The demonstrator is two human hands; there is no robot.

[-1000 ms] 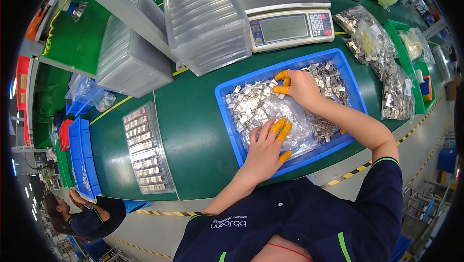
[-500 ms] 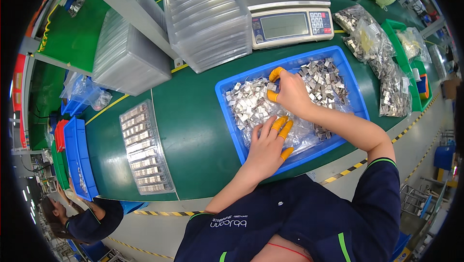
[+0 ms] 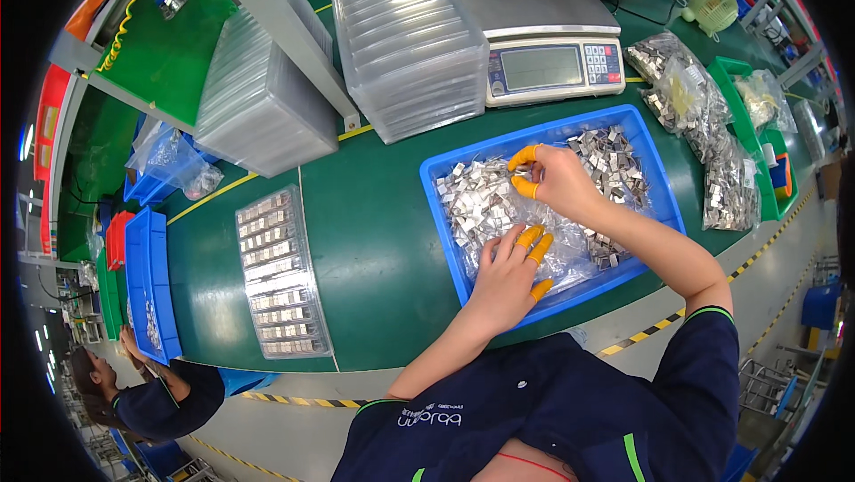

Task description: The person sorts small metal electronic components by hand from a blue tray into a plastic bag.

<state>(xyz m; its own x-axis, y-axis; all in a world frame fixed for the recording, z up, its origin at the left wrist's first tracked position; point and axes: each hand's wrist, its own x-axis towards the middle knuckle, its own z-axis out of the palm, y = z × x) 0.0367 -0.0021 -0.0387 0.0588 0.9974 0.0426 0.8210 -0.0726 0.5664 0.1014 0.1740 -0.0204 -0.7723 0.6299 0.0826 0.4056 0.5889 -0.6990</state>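
Note:
A blue plastic tray (image 3: pixel 661 206) in front of me holds many small silvery metal parts (image 3: pixel 476 197) and a clear plastic bag (image 3: pixel 570 255). Over the middle of the parts is my right hand (image 3: pixel 565 184), its thumb and index finger in yellow finger cots. These two fingertips stay apart, and I see nothing between them. My left hand (image 3: pixel 508 277) rests nearer to me, on the bag and parts, with its fingers spread; several of them wear yellow cots.
A clear tray of parts in rows (image 3: pixel 283 277) lies left. Behind stand stacked clear trays (image 3: pixel 405 55) and a digital scale (image 3: pixel 552 68). Bags of metal parts (image 3: pixel 730 179) lie right. A co-worker (image 3: pixel 151 402) reaches to another blue tray (image 3: pixel 147 268) at far left.
The whole view has shifted, so the scene sits lower and further right. My right thumb and index finger have drawn a little closer together. My left hand stays at the tray's near side.

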